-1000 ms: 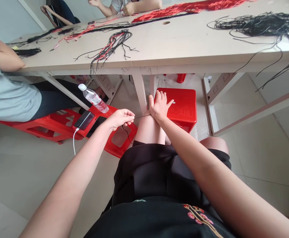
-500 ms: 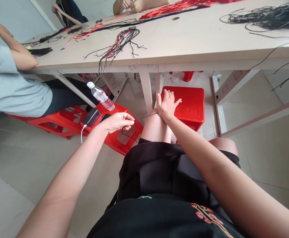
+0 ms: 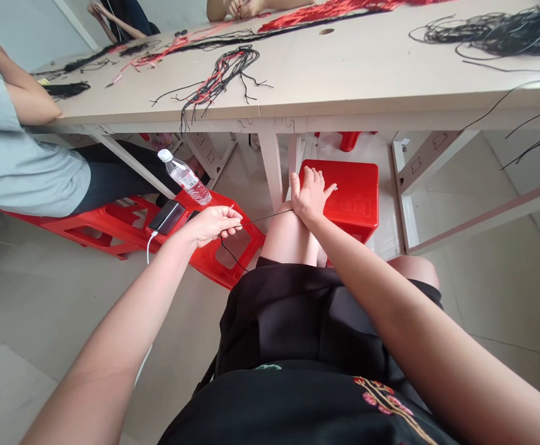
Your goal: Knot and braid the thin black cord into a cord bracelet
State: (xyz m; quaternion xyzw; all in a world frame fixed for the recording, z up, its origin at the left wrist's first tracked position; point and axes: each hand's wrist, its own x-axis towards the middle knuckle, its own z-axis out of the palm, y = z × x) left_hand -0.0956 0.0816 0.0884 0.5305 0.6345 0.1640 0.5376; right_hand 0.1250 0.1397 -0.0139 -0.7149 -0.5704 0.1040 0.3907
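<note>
A thin black cord [image 3: 267, 217] stretches taut between my two hands, above my bare knee [image 3: 288, 238]. My left hand [image 3: 213, 225] pinches it between thumb and fingers, and a loose length hangs down below that hand. My right hand [image 3: 309, 196] lies flat on the knee with its fingers spread, and the cord's end runs under the palm. That end is hidden, so how it is fixed there does not show.
Above stands a long pale table [image 3: 344, 83] with black and red cord bundles [image 3: 218, 80]. A seated person [image 3: 14, 161] is at left. Nearby are a red stool [image 3: 351, 198], a phone [image 3: 166, 216] and a water bottle [image 3: 185, 177] on another red stool [image 3: 232, 247].
My hands have moved farther apart, leaving a longer stretch of cord between them. My left hand has drawn back toward me, while my right hand stays on the knee.
</note>
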